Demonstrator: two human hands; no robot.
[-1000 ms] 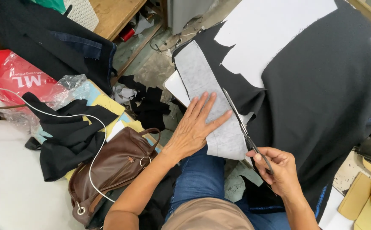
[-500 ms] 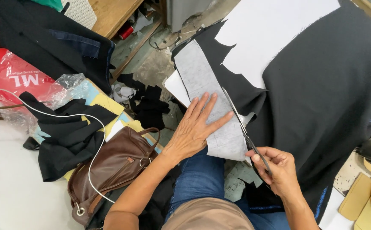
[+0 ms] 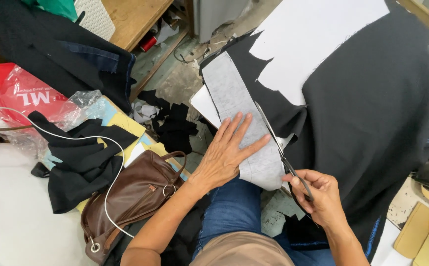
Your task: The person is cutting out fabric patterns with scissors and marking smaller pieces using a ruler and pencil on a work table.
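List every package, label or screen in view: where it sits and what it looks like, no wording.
Red plastic bag: far left, crumpled, glossy red with white lettering.
Clear plastic wrap: against the bag's right side, crinkled, see-through.
No screens or signs show.
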